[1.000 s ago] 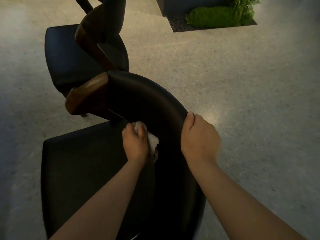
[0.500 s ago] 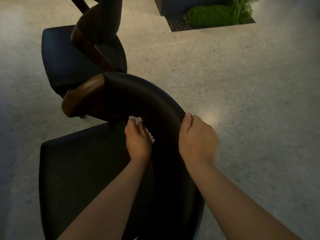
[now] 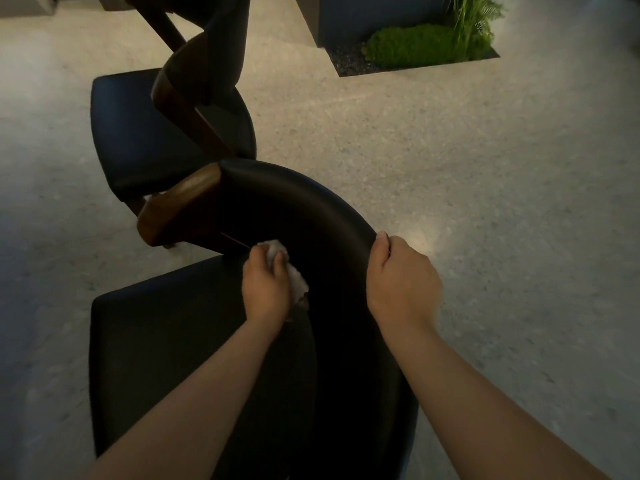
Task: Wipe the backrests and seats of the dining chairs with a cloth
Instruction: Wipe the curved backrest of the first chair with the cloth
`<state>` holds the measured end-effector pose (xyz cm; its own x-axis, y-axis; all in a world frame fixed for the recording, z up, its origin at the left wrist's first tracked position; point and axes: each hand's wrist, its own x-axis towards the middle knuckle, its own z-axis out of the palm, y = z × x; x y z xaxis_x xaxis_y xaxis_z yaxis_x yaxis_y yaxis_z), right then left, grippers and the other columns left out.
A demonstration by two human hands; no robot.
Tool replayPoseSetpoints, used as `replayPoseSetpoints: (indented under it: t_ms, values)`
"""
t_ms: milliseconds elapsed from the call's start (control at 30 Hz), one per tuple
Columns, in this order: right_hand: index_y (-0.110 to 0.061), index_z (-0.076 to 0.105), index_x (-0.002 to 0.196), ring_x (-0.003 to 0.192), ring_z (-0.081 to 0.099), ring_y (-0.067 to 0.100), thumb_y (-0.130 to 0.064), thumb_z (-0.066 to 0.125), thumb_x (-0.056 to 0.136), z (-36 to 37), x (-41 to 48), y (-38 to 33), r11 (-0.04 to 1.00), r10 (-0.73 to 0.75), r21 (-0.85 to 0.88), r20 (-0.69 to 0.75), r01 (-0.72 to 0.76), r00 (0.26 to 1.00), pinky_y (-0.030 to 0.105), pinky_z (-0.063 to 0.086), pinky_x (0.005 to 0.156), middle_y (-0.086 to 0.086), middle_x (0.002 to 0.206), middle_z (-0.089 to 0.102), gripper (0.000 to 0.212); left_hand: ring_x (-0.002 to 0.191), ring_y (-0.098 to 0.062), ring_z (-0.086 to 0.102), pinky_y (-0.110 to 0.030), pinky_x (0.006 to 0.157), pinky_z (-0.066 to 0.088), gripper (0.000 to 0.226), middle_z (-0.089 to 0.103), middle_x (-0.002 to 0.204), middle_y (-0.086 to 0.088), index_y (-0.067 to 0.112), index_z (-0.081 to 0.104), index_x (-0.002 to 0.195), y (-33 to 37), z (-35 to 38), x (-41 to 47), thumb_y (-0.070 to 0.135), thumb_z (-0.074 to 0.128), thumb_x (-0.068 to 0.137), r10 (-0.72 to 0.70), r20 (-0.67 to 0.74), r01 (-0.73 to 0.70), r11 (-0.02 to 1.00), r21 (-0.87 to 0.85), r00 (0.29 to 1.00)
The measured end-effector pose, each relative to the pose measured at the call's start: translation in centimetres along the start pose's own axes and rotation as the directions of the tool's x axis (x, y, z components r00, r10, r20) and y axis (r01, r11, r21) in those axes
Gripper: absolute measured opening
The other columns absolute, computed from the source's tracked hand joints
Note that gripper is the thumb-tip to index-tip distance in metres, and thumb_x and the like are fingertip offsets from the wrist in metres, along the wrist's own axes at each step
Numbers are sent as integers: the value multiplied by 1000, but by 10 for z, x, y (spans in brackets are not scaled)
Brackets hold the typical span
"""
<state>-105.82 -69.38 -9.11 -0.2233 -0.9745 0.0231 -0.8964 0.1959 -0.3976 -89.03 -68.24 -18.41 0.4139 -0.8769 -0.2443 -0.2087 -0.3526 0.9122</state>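
Pale speckled floor [image 3: 502, 174] throughout. A bright light patch [image 3: 420, 241] lies just beside the right hand [image 3: 403, 282]; well beyond it, a gravel bed [image 3: 346, 62] holds green moss [image 3: 412, 45].

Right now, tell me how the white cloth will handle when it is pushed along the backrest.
Probably floppy: the cloth sits bunched and creased in the left hand. Likely light, since curled fingers alone hold it. It should glide easily, as the backrest looks smooth and glossy, while the right hand grips its top edge.

Both forearms are bare to the wrist, as are the left hand [image 3: 266, 289] and right hand [image 3: 401, 282].
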Motion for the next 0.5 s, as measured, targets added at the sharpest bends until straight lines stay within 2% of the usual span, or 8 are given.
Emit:
replayPoseSetpoints:
  t_ms: [133, 300, 400, 500]
  values:
    - [-15, 60, 87, 58, 53, 11, -39, 25, 102, -2, -1, 1, 997, -11, 73, 15, 10, 1000, 27, 42, 55, -4, 67, 56, 45, 96, -7, 59, -27, 80, 49, 8, 54, 112, 4, 40, 52, 103, 36, -7, -5, 35, 48, 98, 106, -37, -107, 994, -37, 994]
    - [-21, 59, 97, 61, 53, 6, -35, 32, 102, -10, 3, 3, 980, -8, 199, 84, -9, 996, 20, 36, 52, -11, 70, 55, 31, 91, -10, 58, -30, 80, 50, 12, 56, 108, -1, 26, 57, 106, 67, -19, -3, 33, 49, 99, 136, -126, -141, 990, -30, 983]
    - [-24, 57, 85, 60, 52, 6, -35, 32, 102, -16, 21, -12, 974, -119, 201, 60, 105, 991, 19, 35, 52, -11, 67, 54, 32, 91, -12, 59, -33, 83, 52, 14, 57, 107, -3, 23, 57, 105, 77, -22, 0, 32, 49, 99, 138, -171, -144, 989, -22, 975]
    - [-23, 57, 85, 62, 52, 8, -35, 32, 103, -13, 42, -32, 963, -224, 174, 102, 204, 969, 24, 40, 56, -12, 68, 52, 33, 89, -7, 58, -29, 82, 51, 13, 56, 107, 0, 25, 56, 105, 85, -22, 2, 34, 49, 99, 145, -221, -150, 989, -4, 964]
